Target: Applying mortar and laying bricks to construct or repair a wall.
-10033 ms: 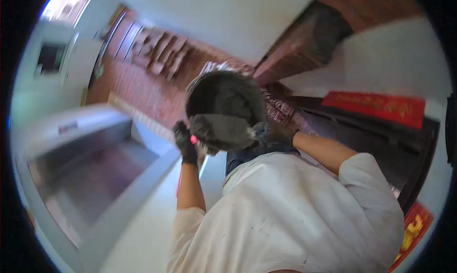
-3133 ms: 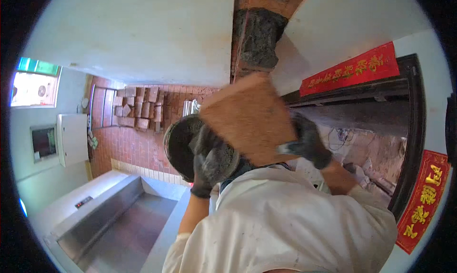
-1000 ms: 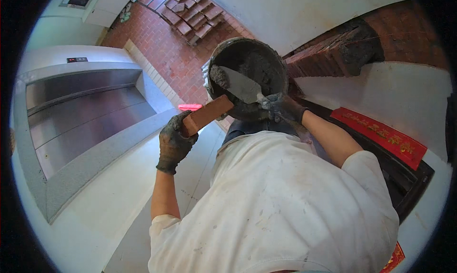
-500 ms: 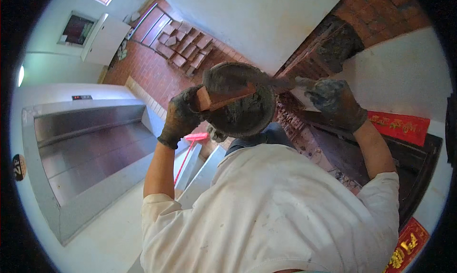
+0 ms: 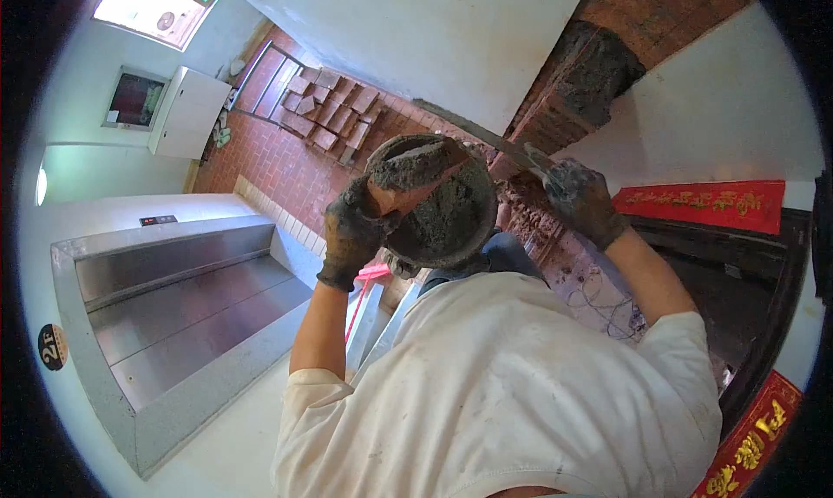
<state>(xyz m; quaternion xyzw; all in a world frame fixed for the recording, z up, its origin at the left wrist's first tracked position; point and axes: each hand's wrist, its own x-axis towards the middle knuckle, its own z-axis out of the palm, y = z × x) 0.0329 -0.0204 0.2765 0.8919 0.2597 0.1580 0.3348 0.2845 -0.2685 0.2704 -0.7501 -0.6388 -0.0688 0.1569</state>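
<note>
Left hand (image 5: 354,231) — fingers grasping a brick (image 5: 395,202) topped with mortar (image 5: 412,167), over the bucket (image 5: 491,205); right hand (image 5: 585,199) — fingers closed round a trowel (image 5: 482,136).

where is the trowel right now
In the head view, the trowel is in the right hand, its blade pointing up-left, just above the bucket in the picture.

Steel elevator doors (image 5: 204,320) show a building's lift lobby.

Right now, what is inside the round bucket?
Dark grey mortar shows inside the bucket. The brick in the left hand covers part of the opening, hiding what lies beneath; the bottom is unseen.
</note>
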